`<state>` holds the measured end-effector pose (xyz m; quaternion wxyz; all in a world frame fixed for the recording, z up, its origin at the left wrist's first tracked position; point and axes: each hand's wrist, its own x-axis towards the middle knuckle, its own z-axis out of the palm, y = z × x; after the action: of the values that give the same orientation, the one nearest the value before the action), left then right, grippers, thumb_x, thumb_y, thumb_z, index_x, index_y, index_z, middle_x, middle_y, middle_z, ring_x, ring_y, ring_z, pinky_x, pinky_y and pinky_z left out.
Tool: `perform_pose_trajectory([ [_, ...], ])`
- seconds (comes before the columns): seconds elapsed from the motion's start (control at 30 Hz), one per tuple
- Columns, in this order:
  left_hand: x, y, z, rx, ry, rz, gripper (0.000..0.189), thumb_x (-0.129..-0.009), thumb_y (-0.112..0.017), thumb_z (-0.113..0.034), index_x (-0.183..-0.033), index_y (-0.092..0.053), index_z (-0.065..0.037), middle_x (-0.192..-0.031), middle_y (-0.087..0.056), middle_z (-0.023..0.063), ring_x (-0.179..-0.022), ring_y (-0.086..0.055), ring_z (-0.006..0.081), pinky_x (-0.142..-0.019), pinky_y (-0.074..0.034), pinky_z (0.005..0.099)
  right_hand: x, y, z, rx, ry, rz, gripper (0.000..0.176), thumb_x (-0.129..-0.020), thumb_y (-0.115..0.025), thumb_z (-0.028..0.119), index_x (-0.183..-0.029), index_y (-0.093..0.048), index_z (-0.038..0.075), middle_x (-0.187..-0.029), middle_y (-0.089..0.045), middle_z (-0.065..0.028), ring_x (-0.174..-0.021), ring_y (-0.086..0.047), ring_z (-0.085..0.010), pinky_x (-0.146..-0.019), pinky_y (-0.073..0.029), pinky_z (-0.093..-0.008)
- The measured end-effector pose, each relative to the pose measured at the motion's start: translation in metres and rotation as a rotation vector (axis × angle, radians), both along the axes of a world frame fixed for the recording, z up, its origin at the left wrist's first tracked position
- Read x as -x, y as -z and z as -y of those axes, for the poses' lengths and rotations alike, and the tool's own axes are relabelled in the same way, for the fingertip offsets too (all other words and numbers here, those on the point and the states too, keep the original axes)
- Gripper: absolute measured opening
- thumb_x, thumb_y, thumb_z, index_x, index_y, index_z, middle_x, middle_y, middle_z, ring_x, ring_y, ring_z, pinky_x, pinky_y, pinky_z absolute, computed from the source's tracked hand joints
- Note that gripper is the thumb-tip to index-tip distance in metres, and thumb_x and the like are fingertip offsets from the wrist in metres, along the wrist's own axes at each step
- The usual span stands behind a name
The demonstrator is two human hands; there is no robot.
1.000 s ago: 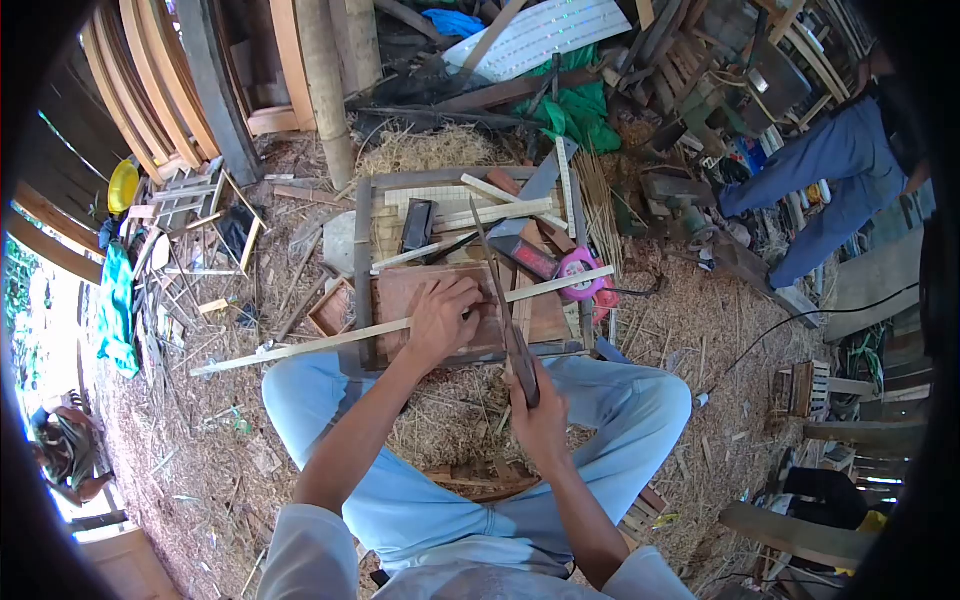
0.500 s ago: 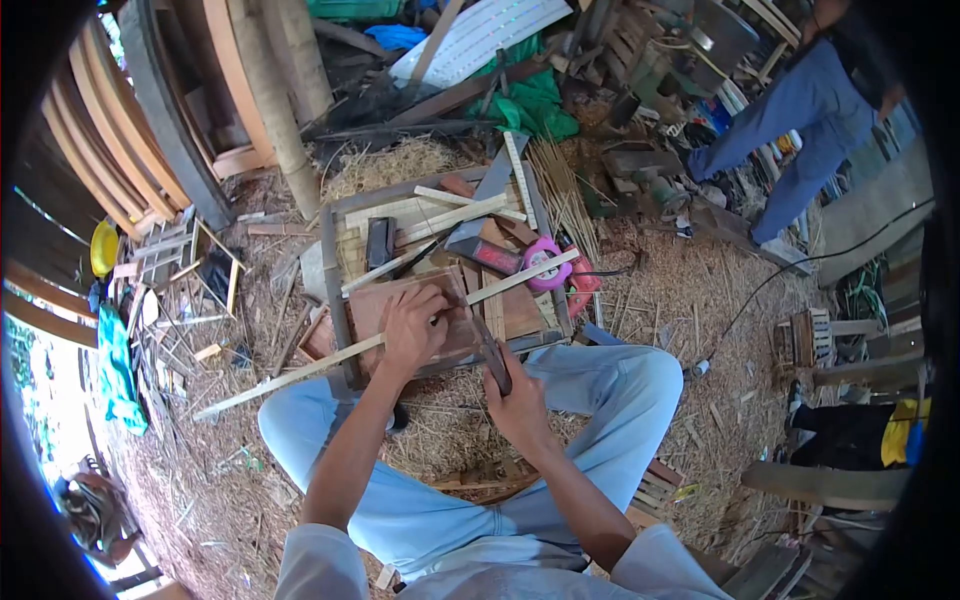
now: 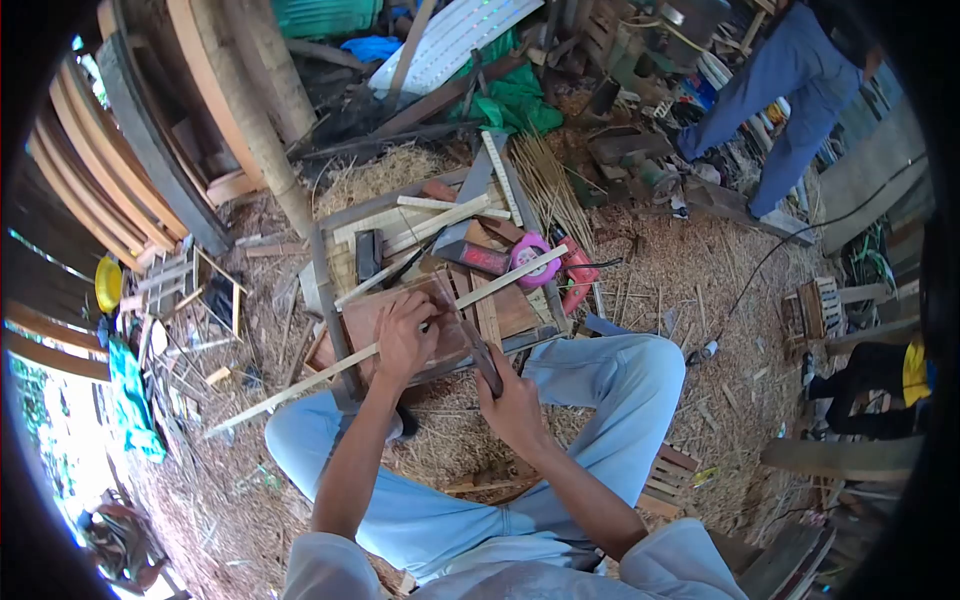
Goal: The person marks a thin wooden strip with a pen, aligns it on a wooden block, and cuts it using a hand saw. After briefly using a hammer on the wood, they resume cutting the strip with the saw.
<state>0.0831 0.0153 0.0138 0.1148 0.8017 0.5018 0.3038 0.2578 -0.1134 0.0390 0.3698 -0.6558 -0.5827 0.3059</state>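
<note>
My left hand [image 3: 405, 335] is closed over a long pale wooden strip [image 3: 290, 393], holding it against a reddish-brown board [image 3: 362, 318]. The strip slants across the low worktable [image 3: 327, 290], and its left end juts out past the table beside my knee. In my right hand [image 3: 512, 405] is the dark handle of a knife [image 3: 484, 362]. Its narrow blade points away from me and crosses the strip just right of my left hand. Exactly where the edge meets the wood is hard to make out.
A pink tape measure [image 3: 532, 254], a red power tool [image 3: 577, 275], a dark block [image 3: 369, 255] and wood pieces lie on or beside the table. Shavings cover the ground [image 3: 640, 300]. Another person [image 3: 790, 110] stands at the upper right. Curved timbers [image 3: 160, 130] lean at upper left.
The view has shifted slightly, so the scene sits a little differently. Both hands keep their holds, with the knife still across the strip at nearly the same place.
</note>
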Motion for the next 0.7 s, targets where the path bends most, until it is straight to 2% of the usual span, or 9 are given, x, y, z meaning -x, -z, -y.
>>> perform_pose_trajectory([
  [0.03, 0.001, 0.000, -0.001, -0.006, 0.017, -0.008, 0.013, -0.072, -0.075, -0.009, -0.083, -0.068, -0.008, -0.093, -0.064, 0.0015, -0.093, -0.061, 0.0252, -0.082, -0.044, 0.0412, 0.002, 0.001, -0.005, 0.007, 0.002, 0.003, 0.047, -0.094, -0.065, 0.012, -0.139, -0.054, 0.001, -0.072, -0.065, -0.0280, -0.066, -0.069, -0.0451, -0.054, -0.051, -0.0455],
  [0.07, 0.001, 0.001, -0.002, -0.019, 0.032, 0.015, 0.013, -0.072, -0.075, -0.009, -0.083, -0.068, -0.008, -0.092, -0.063, 0.0018, -0.092, -0.061, 0.0255, -0.082, -0.044, 0.0411, -0.001, -0.001, -0.002, 0.036, -0.032, -0.007, 0.055, -0.093, -0.064, 0.012, -0.144, -0.047, 0.003, -0.076, -0.067, -0.0296, -0.065, -0.067, -0.0472, -0.055, -0.053, -0.0518],
  [0.27, -0.004, 0.001, -0.003, -0.051, 0.013, 0.087, 0.012, -0.074, -0.077, -0.011, -0.080, -0.068, -0.007, -0.091, -0.064, 0.0021, -0.092, -0.062, 0.0253, -0.081, -0.044, 0.0403, -0.035, -0.010, 0.094, -0.007, 0.008, -0.008, 0.051, -0.092, -0.067, 0.013, -0.140, -0.053, 0.002, -0.076, -0.068, -0.0273, -0.065, -0.067, -0.0475, -0.056, -0.055, -0.0494],
  [0.4, -0.003, 0.002, -0.001, -0.034, 0.015, 0.090, 0.012, -0.074, -0.078, -0.012, -0.080, -0.068, -0.007, -0.092, -0.065, 0.0021, -0.094, -0.062, 0.0243, -0.083, -0.044, 0.0396, -0.033, -0.016, 0.082, 0.077, 0.037, -0.004, 0.049, -0.093, -0.066, 0.015, -0.138, -0.055, -0.001, -0.078, -0.068, -0.0282, -0.068, -0.068, -0.0480, -0.059, -0.055, -0.0501],
  [0.5, -0.003, -0.003, 0.002, -0.028, 0.025, 0.090, 0.015, -0.072, -0.078, -0.009, -0.080, -0.067, -0.005, -0.093, -0.066, 0.0063, -0.095, -0.063, 0.0281, -0.085, -0.045, 0.0415, -0.011, -0.007, 0.020, 0.056, 0.015, 0.030, 0.049, -0.094, -0.065, 0.015, -0.139, -0.053, -0.002, -0.079, -0.068, -0.0294, -0.071, -0.068, -0.0484, -0.061, -0.055, -0.0514],
  [0.57, 0.000, -0.004, 0.002, -0.043, 0.039, 0.065, 0.014, -0.071, -0.076, -0.007, -0.081, -0.067, -0.005, -0.094, -0.066, 0.0062, -0.095, -0.063, 0.0280, -0.085, -0.045, 0.0415, 0.000, -0.006, -0.011, 0.002, -0.026, -0.043, 0.050, -0.095, -0.064, 0.016, -0.140, -0.051, -0.001, -0.078, -0.067, -0.0301, -0.072, -0.068, -0.0484, -0.062, -0.055, -0.0527],
  [0.7, 0.000, 0.000, 0.004, -0.057, 0.078, 0.026, 0.015, -0.068, -0.074, -0.007, -0.080, -0.067, -0.007, -0.094, -0.065, 0.0038, -0.093, -0.061, 0.0260, -0.082, -0.043, 0.0399, -0.003, -0.007, 0.005, -0.004, -0.029, -0.012, 0.051, -0.095, -0.064, 0.015, -0.142, -0.050, -0.001, -0.076, -0.066, -0.0304, -0.072, -0.068, -0.0483, -0.060, -0.054, -0.0512],
])
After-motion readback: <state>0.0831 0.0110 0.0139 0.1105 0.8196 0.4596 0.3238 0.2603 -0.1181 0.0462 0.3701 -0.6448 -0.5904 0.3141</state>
